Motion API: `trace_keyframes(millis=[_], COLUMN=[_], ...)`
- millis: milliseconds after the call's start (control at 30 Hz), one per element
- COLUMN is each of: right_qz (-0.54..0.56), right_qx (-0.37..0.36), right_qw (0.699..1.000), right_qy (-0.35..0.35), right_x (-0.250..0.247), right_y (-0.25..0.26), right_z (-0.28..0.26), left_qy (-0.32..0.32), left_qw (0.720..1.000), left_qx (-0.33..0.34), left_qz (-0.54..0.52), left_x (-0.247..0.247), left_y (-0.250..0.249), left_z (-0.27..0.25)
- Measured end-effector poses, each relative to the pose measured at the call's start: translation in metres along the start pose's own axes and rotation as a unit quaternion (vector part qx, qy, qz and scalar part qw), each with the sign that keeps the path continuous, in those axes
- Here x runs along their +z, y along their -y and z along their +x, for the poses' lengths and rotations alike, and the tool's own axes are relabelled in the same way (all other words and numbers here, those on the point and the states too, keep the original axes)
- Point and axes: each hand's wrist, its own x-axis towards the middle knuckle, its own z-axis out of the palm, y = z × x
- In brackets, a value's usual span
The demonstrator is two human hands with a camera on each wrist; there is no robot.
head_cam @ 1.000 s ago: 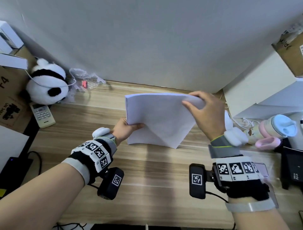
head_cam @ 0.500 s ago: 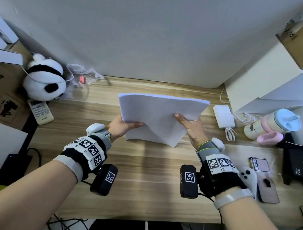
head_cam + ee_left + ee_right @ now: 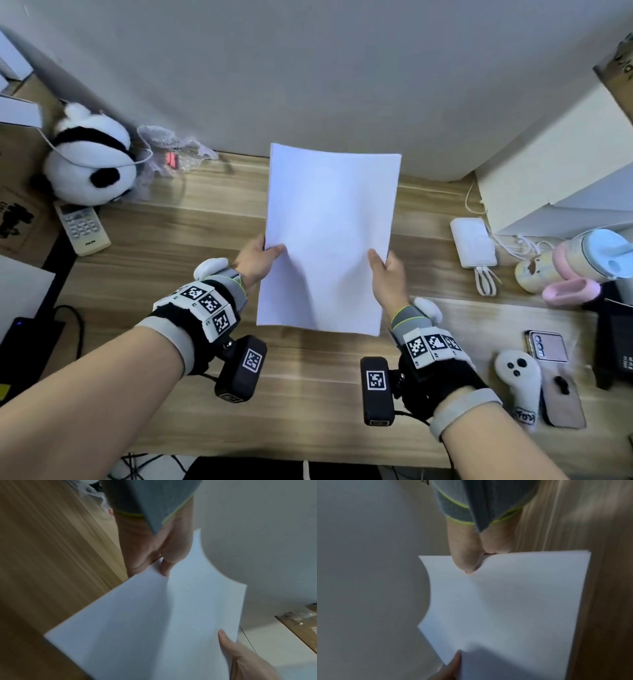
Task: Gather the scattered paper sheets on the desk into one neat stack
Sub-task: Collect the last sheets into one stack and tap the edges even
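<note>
A person holds a stack of white paper sheets upright above the middle of a wooden desk, its lower edge close to or on the wood. The left hand pinches the stack's left edge between thumb and fingers, while the right hand grips the right edge the same way. A plush panda and remote control sit far left; a power bank lies right.

Head view downward; wrist views close.
</note>
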Motion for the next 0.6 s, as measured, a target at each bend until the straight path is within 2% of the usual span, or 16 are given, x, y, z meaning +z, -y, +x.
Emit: trace_keyframes(millis=[200, 300, 433, 600], right_qz=[-0.054, -0.072, -0.088, -0.113], right_qx=[0.099, 0.15, 0.156, 0.173], right_qw=[0.993, 0.986, 0.984, 0.978], right_qy=[0.014, 0.027, 0.01, -0.027], right_x=[0.017, 0.021, 0.022, 0.022], right_y=[-0.04, -0.062, -0.068, -0.065], right_z=[0.016, 0.022, 0.024, 0.024], left_qy=[0.009, 0.011, 0.007, -0.046], left_qw=[0.994, 0.99, 0.984, 0.983], left_qx=[-0.099, -0.139, -0.175, -0.176], left_qz=[0.053, 0.034, 0.03, 0.038], left_x=[-0.003, -0.002, 0.002, 0.001], left_y=[0.021, 0.033, 0.044, 0.048], left_z=[0.021, 0.027, 0.035, 0.041])
